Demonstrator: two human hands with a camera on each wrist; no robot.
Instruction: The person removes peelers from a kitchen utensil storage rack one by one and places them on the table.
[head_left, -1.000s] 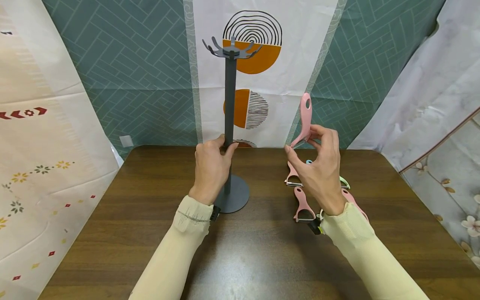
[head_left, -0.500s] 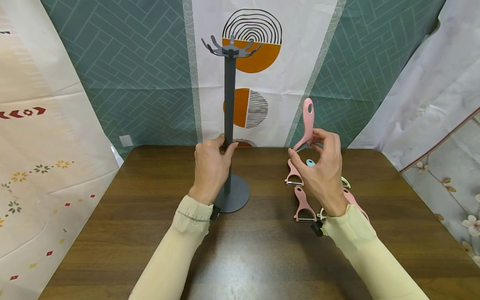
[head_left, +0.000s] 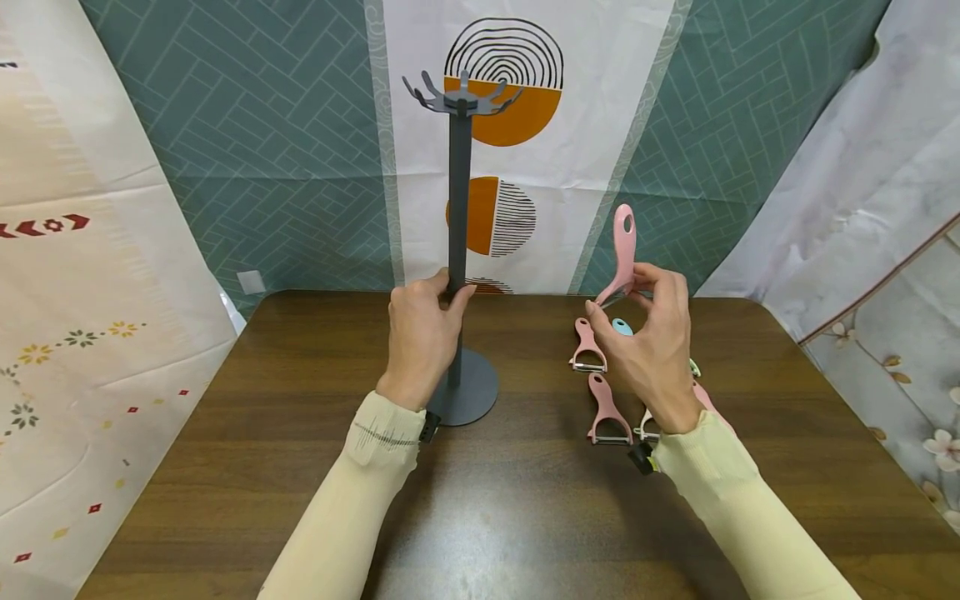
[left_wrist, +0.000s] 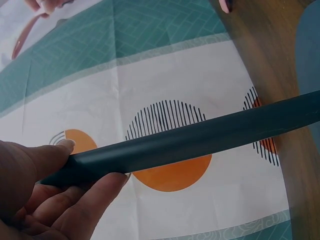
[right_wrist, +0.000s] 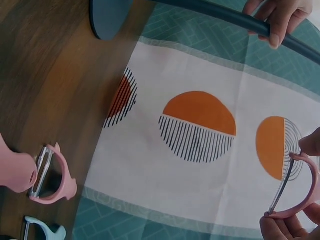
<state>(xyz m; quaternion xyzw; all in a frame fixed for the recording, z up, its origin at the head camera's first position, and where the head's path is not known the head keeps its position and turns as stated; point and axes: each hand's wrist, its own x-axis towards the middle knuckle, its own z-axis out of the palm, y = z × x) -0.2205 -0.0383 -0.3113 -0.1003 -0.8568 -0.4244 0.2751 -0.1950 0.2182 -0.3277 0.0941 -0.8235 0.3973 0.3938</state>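
My left hand (head_left: 422, 342) grips the upright pole of a dark grey hook stand (head_left: 460, 192), thumb and fingers on either side of it. The same pole (left_wrist: 200, 137) crosses the left wrist view. To the right, my right hand (head_left: 648, 350) pinches a pink peeler (head_left: 624, 250) by its blade end, with the handle pointing up above the table. In the right wrist view the fingers hold the two ends of that peeler's curved head (right_wrist: 314, 189). Beneath this hand lie a pink peeler (head_left: 584, 333), another pink peeler (head_left: 603, 402) and a blue peeler (head_left: 621, 327).
The stand's round base (head_left: 476, 392) rests on the brown wooden table (head_left: 330, 500). A white peeler (head_left: 646, 423), a green one (head_left: 694, 367) and a further pink one (head_left: 708, 403) are partly hidden by the right hand and forearm. A patterned cloth (head_left: 585, 208) hangs behind the table.
My right hand has moved a little to the right and down with the pink peeler, uncovering more of the blue one. The left hand stays on the pole.
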